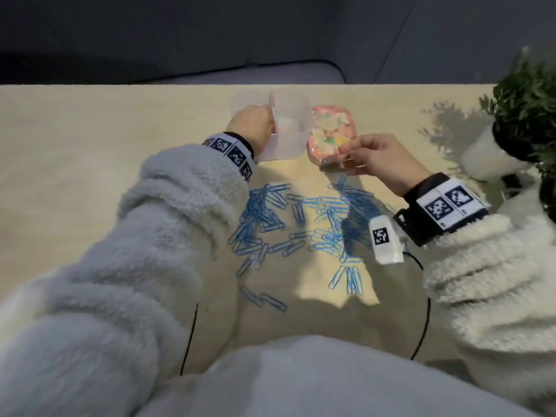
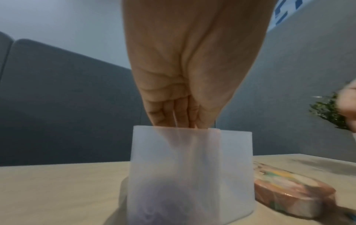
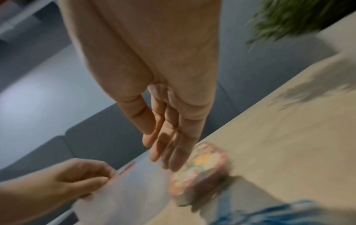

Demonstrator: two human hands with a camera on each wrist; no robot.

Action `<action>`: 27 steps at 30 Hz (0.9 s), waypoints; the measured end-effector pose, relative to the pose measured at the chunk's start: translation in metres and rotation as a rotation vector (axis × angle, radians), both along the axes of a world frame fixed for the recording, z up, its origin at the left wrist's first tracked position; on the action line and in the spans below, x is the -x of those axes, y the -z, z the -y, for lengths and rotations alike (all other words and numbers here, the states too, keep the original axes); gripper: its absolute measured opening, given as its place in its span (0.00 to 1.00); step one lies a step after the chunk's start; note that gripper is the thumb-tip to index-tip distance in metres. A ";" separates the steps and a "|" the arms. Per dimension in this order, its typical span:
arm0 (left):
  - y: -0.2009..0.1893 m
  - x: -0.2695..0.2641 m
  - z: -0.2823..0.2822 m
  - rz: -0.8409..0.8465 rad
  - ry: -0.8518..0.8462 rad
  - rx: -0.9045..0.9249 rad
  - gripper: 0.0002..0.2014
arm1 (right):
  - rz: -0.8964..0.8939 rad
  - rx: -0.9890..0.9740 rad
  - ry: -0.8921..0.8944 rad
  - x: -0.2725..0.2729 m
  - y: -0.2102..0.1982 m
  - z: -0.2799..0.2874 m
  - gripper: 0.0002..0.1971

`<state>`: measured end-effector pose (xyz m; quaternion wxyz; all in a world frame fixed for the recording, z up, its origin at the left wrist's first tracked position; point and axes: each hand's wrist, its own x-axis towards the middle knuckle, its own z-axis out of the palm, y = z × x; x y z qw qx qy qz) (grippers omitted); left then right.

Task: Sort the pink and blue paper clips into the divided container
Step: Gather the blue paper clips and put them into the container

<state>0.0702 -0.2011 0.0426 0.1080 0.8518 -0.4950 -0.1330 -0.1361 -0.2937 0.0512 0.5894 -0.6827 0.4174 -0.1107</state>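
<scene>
The frosted divided container (image 1: 288, 124) (image 2: 192, 167) (image 3: 125, 197) stands at the far middle of the table. My left hand (image 1: 252, 121) (image 2: 173, 118) (image 3: 77, 178) reaches into its left compartment with fingers and thumb bunched together. The frosted wall hides the tips and whatever they hold. A pink strip shows along the divider. My right hand (image 1: 370, 155) (image 3: 169, 144) hovers to the right with straight, empty fingers, just above the near edge of a pink patterned flat box (image 1: 328, 127) (image 2: 285, 191) (image 3: 200, 169). Several blue paper clips (image 1: 301, 224) (image 3: 279, 213) lie scattered on the table in front of the container. No pink clips show on the table.
A potted green plant (image 1: 529, 100) (image 3: 289, 18) in a white pot (image 1: 481, 158) stands at the right edge of the table. The table's far edge runs just behind the container. Thin black cables (image 1: 189, 335) hang from both wrists over the near table.
</scene>
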 end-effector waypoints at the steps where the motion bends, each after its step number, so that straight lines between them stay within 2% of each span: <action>1: 0.001 0.002 -0.001 -0.016 -0.005 0.029 0.15 | -0.064 0.049 -0.001 0.019 0.007 0.002 0.16; 4: 0.002 0.002 -0.028 -0.099 -0.044 0.257 0.16 | -0.251 0.264 0.089 0.070 0.036 0.011 0.12; 6: 0.011 0.005 -0.062 -0.015 -0.039 0.388 0.13 | -0.425 0.424 0.151 0.097 0.055 0.014 0.05; 7: 0.017 0.007 -0.083 0.024 -0.060 0.383 0.11 | -0.505 0.472 0.155 0.107 0.063 0.013 0.06; 9: 0.031 0.012 -0.129 -0.011 -0.159 0.219 0.11 | -0.631 0.502 0.119 0.114 0.074 0.006 0.14; 12: 0.051 0.031 -0.192 -0.113 -0.330 -0.170 0.23 | -0.693 0.543 0.024 0.106 0.078 -0.015 0.19; 14: 0.064 0.045 -0.216 -0.132 -0.391 -0.206 0.24 | -0.645 0.581 -0.056 0.094 0.080 -0.031 0.20; 16: 0.071 0.057 -0.219 -0.177 -0.411 -0.115 0.18 | -0.583 0.605 -0.145 0.080 0.084 -0.047 0.20; 19: 0.077 0.071 -0.203 -0.225 -0.294 -0.009 0.12 | -0.481 0.624 -0.271 0.064 0.086 -0.062 0.18; 22: 0.074 0.078 -0.179 -0.237 -0.201 0.020 0.14 | -0.399 0.627 -0.205 0.053 0.077 -0.050 0.15; 25: 0.064 0.068 -0.153 -0.077 -0.217 0.102 0.16 | -0.481 0.644 -0.053 0.041 0.066 -0.019 0.15; 27: 0.063 0.056 -0.133 -0.020 -0.197 0.084 0.18 | -0.601 0.651 -0.077 0.031 0.064 -0.009 0.18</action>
